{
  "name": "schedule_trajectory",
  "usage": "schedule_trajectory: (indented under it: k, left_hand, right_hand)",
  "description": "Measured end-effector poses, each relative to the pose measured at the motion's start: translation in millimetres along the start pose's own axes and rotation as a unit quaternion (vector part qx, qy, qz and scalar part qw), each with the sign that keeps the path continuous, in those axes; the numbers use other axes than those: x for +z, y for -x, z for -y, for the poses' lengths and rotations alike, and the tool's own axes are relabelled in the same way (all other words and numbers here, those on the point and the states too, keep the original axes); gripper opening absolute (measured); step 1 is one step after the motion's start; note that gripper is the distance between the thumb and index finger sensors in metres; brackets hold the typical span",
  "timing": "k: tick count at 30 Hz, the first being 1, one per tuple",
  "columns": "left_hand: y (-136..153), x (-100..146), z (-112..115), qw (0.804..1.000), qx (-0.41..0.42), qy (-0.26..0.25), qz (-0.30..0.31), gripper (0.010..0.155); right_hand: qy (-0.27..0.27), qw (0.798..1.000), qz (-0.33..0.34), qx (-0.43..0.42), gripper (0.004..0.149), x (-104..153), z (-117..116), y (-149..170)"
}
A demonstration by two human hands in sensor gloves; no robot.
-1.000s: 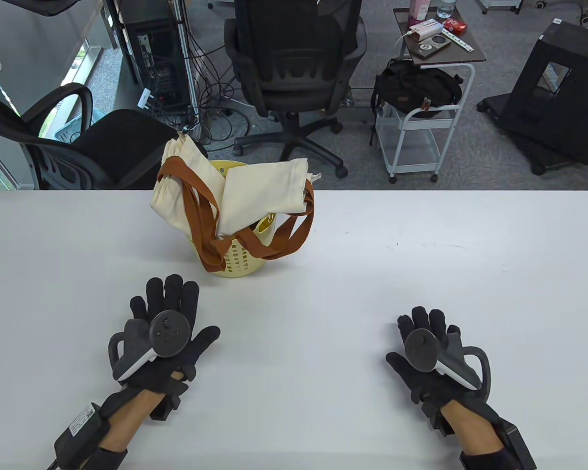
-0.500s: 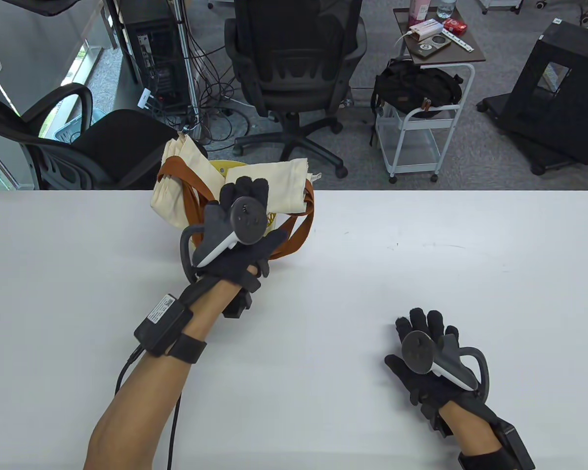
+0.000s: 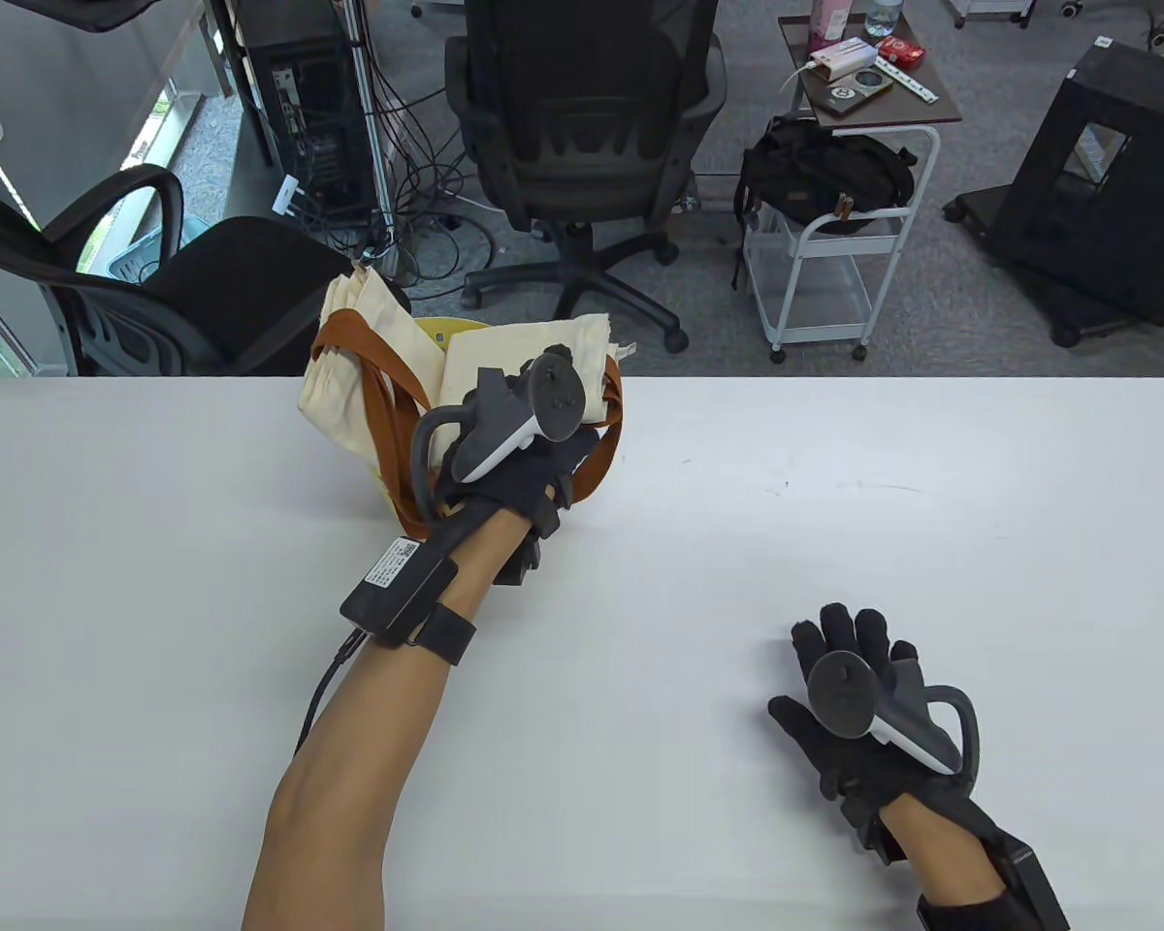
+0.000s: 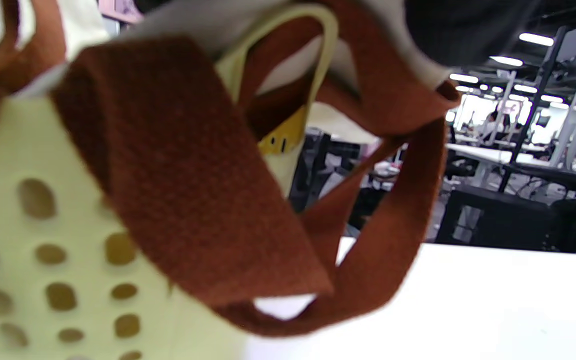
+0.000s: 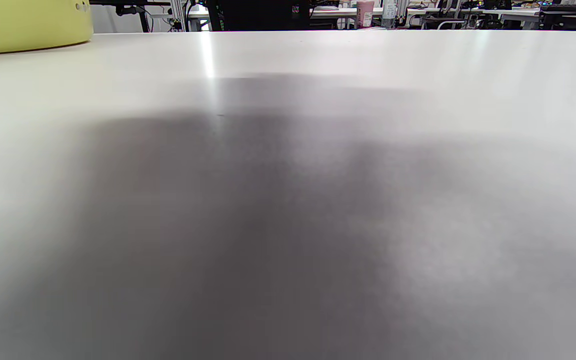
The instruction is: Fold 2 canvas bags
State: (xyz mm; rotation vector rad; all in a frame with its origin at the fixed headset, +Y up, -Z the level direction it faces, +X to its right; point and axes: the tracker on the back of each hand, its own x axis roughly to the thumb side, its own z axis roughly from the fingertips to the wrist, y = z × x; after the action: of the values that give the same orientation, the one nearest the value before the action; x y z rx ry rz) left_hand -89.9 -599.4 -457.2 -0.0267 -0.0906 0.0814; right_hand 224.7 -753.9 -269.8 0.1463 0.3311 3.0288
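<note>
left hand (image 3: 504,465) newly against bags (image 3: 519,378) (grip hidden)

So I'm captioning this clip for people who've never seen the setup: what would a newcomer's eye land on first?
Probably the yellow perforated basket near the table's far edge, overflowing with cream canvas bags whose rust-brown straps dangle over its side. Next, the left hand, reaching into that bundle at the basket's front; the table view hides its fingers. The right hand rests apart on the white table, fingers spread.
</note>
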Motion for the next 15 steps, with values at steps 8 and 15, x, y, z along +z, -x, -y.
schedule_trajectory:
  k: [8, 15]
  left_hand:
    - [1, 2, -6, 0.996, 0.014, -0.080, -0.022, 0.064]
    - [18, 13, -26, 0.976, 0.103, -0.189, -0.024, 0.059]
  right_hand:
    - [-0.006, 1.000, -0.002, 0.000, 0.079, -1, -2, 3]
    - [-0.012, 1.000, -0.003, -0.008, 0.079, -3, -4, 6]
